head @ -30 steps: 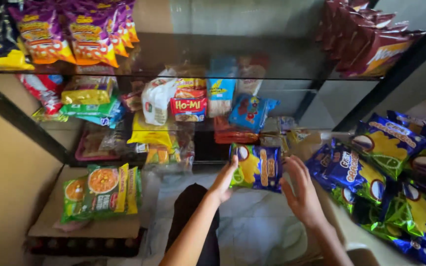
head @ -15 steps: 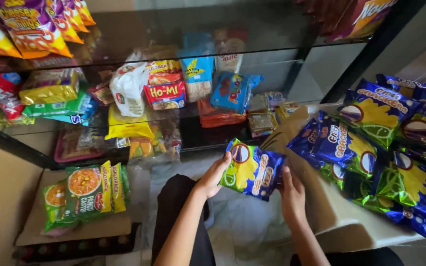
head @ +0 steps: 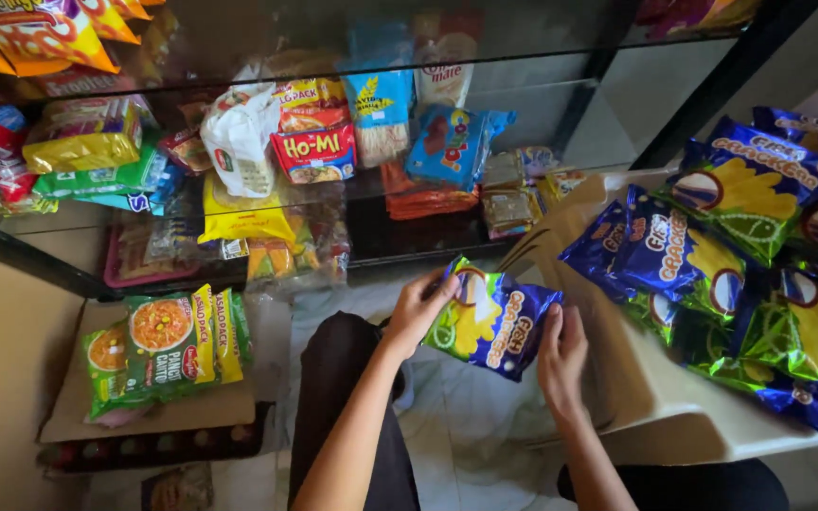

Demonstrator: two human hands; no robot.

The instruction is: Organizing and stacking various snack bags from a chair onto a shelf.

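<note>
I hold a blue, green and yellow snack bag [head: 489, 319] in both hands, low in front of a glass shelf unit. My left hand [head: 420, 305] grips its upper left corner. At the bag's right edge, my right hand [head: 560, 355] holds it from behind. The bag is tilted, its top toward the shelves. Several matching bags [head: 740, 255] lie piled on a white plastic seat [head: 655, 407] just to the right of my right hand.
Glass shelves [head: 523, 123] carry assorted snack and noodle packs, with chip bags [head: 40, 33] on the top shelf. Green noodle packs [head: 158, 341] lie on a cardboard sheet over a crate at lower left. My dark-clad knee [head: 343, 378] is under my left arm.
The view has dipped down and shifted, so the shelves sit higher in frame. The bag has come lower and nearer to me, away from the shelf, still in both hands.
</note>
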